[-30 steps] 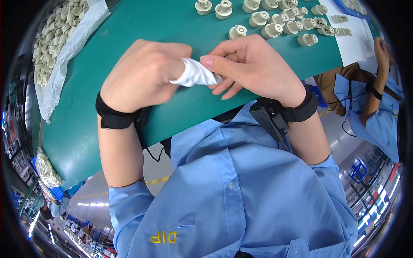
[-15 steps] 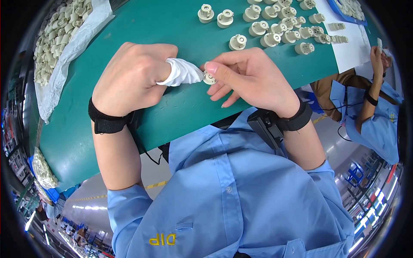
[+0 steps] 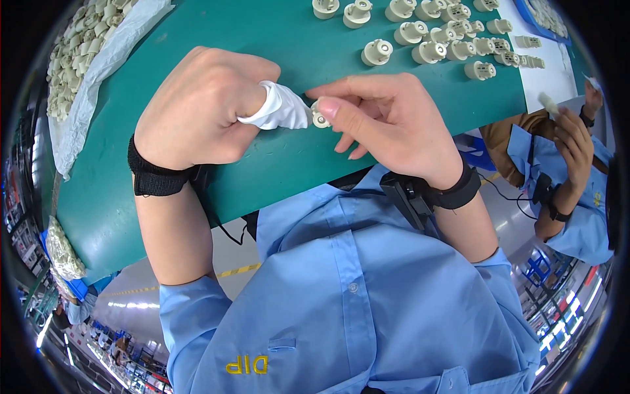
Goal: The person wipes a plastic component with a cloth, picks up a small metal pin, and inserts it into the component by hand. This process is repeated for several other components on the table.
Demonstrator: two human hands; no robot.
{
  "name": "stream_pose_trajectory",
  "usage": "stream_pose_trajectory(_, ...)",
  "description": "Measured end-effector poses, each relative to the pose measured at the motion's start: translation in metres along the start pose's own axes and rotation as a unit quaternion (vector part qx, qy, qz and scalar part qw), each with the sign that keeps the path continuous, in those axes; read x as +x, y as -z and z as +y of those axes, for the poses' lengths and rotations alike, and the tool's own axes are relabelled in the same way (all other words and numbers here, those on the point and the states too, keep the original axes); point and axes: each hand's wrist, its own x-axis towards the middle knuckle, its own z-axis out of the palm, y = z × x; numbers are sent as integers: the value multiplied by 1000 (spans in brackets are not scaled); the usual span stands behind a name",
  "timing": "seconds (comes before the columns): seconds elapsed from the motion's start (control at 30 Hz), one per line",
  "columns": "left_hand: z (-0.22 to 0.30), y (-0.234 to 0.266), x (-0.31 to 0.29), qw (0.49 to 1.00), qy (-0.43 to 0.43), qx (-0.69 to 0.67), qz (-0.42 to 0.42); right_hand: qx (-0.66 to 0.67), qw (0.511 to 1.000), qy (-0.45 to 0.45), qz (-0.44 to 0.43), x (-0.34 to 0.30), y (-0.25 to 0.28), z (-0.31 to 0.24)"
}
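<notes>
My left hand (image 3: 213,108) is closed, with a white cloth (image 3: 279,108) wrapped round its index finger. The cloth's tip reaches the side of a small round cream plastic part (image 3: 321,117). My right hand (image 3: 394,118) pinches that part between thumb and index finger, its other fingers curled loosely below. Much of the part is hidden behind the thumb and the cloth. Both hands are above the green table mat (image 3: 282,171). Beyond my right hand stand several similar cream plastic parts (image 3: 377,52), each a round base with a narrower top.
A heap of cream parts (image 3: 82,56) lies on a white plastic sheet (image 3: 108,85) at the far left. White paper (image 3: 541,72) and a blue tray (image 3: 545,23) are at the far right. A co-worker's hand (image 3: 574,144) holds a pale piece close by on the right.
My view has shifted slightly, so the standing parts appear farther right and higher. My hands keep the same hold on cloth and part. The co-worker's hands have moved apart.
</notes>
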Motion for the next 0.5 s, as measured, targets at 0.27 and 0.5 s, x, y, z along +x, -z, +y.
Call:
stream_pose_trajectory(0.27, 4, 0, 1, 1000, 3, 5, 12, -18, 999, 44, 6, -2, 0, 7)
stream_pose_trajectory(0.5, 0, 0, -1, 1000, 3, -9, 7, 13, 999, 33, 12, -1, -1, 3)
